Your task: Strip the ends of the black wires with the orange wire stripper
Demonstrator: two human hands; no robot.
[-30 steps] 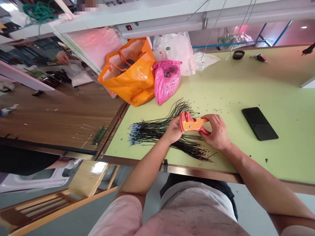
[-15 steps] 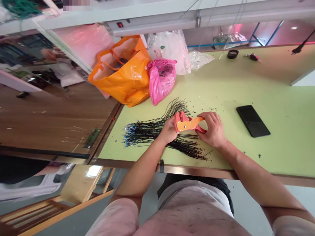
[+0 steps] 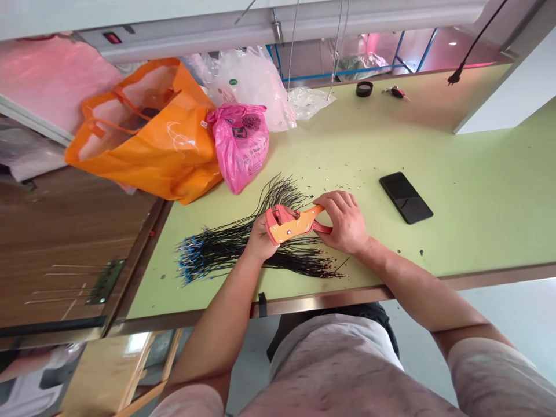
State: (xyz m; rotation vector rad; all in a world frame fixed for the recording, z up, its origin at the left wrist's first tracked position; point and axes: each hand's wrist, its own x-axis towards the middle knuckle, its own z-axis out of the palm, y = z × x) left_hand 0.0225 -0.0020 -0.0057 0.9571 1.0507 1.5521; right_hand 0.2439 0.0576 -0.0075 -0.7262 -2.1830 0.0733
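Note:
My right hand [image 3: 346,222] is closed round the handles of an orange and red wire stripper [image 3: 288,226]. The tool's jaw end points left, towards my left hand [image 3: 261,240]. My left hand is curled at the jaw end, with its fingers mostly hidden behind the tool; what they hold cannot be made out. Both hands are over a spread bundle of thin black wires [image 3: 234,243]. Blue and bare metal ends show at the bundle's left, and coppery tips at its lower right.
A black phone [image 3: 406,197] lies right of my hands. Behind the wires stand an orange bag [image 3: 174,145], a tied pink bag [image 3: 243,147] and clear plastic bags [image 3: 256,81]. Small scraps dot the green tabletop [image 3: 330,145]. A black ring [image 3: 364,88] lies farther back.
The camera view has turned, so the table's things appear farther left. Both hands stay at the wire stripper, which looks slightly more tilted, with its handle end higher.

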